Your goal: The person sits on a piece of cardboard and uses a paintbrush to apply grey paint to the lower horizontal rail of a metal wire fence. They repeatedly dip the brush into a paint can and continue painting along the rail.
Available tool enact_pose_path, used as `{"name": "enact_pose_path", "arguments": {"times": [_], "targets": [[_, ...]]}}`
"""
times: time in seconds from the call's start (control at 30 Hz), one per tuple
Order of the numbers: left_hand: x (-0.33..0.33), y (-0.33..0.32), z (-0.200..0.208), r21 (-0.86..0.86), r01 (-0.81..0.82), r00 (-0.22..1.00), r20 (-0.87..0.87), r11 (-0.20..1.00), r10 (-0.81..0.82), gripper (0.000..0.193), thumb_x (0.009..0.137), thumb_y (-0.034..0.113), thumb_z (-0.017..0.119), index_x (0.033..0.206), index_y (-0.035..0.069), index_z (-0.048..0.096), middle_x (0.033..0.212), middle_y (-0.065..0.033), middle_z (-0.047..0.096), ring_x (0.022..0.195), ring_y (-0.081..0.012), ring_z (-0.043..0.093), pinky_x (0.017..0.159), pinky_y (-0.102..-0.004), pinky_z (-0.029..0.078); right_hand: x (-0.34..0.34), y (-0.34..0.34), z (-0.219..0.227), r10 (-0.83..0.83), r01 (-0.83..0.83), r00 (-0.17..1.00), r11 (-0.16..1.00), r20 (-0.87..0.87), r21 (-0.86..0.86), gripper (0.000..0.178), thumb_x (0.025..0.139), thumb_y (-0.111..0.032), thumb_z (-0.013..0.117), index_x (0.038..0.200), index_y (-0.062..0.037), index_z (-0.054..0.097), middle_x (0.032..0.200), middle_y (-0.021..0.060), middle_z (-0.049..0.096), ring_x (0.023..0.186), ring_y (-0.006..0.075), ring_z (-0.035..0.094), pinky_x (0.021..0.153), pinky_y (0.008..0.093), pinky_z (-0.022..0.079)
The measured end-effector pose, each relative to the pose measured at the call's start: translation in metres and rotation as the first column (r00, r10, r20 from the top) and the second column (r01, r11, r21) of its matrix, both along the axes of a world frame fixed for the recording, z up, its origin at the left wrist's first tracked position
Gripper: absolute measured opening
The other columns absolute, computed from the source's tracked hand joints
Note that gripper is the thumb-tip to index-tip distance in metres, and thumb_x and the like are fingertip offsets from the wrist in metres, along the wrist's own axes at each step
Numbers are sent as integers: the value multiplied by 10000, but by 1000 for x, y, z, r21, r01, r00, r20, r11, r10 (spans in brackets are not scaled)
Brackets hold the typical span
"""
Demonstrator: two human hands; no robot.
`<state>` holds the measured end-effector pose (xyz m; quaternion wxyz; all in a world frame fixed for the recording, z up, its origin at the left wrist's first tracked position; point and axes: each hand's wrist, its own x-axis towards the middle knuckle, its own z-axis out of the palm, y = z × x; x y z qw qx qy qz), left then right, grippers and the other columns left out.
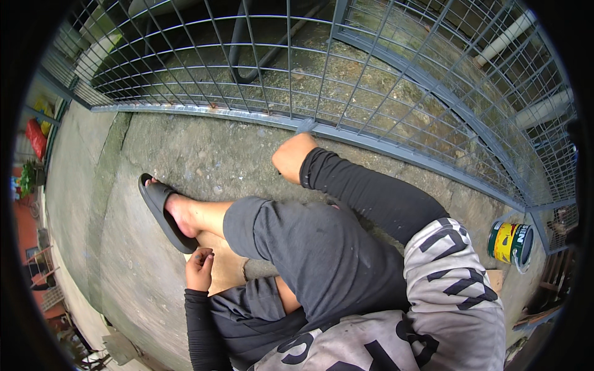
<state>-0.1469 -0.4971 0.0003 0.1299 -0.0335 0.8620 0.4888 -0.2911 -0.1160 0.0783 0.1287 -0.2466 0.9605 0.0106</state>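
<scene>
My right hand (pixel 294 157) is closed around a paintbrush, its handle hidden in the fist. The brush's blue-grey bristles (pixel 306 127) press on the bottom rail (pixel 247 115) of a metal mesh fence. Left of the brush, the rail looks paler, with a few rusty spots; to the right it is an even blue-grey. My left hand (pixel 199 269) hangs by my bent leg, close to the black slide sandal (pixel 167 213). Its fingers are curled in, and nothing shows between them.
A green and yellow paint bucket (pixel 510 242) with a wire handle stands at the right by the fence corner. Cardboard (pixel 228 269) lies under my legs on the concrete floor (pixel 154 266). Behind the mesh (pixel 383 68) are dark tubes. A red bag (pixel 36 139) appears far left.
</scene>
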Motion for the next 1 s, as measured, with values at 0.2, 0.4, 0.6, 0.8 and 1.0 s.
{"name": "enact_pose_path", "arguments": {"times": [0.2,0.4,0.6,0.8,1.0], "targets": [[3,-9,-9,39,-43,999,-11,998,44,123,913,14,593,1024,-28,625,869,-29,653,769,-78,580,712,-223,477,22,5,4,-170,87,950,949,-261,-302,163,712,-157,656,863,-97,642,838,135,653,830,311,663,686,449,516],[3,-9,-16,27,-34,998,45,999,32,131,913,24,600,1031,-28,626,876,-31,658,774,-81,587,719,-227,480,24,46,-22,-260,110,924,881,-279,-460,217,715,-121,661,923,-121,598,814,85,571,803,315,613,667,446,497],[5,-10,-13,46,-54,998,28,997,53,133,914,31,597,1030,-28,625,888,-32,659,782,-86,589,725,-228,479,27,70,-59,-383,41,909,474,-164,-880,133,757,-26,593,883,-60,564,814,106,569,765,315,585,673,389,475],[4,-8,-11,1,-46,998,44,999,46,129,909,24,600,1023,-29,629,870,-39,662,783,-89,599,724,-231,484,45,82,-65,-408,97,913,175,18,-980,129,748,22,581,871,-6,554,814,120,569,774,261,593,724,334,466],[3,-6,-14,18,-45,999,31,999,45,126,907,26,603,1015,-31,631,867,-38,663,783,-86,591,726,-230,479,27,89,-73,-419,189,907,323,39,-927,108,762,-29,576,869,-38,563,798,133,595,769,326,601,697,373,467]]}}
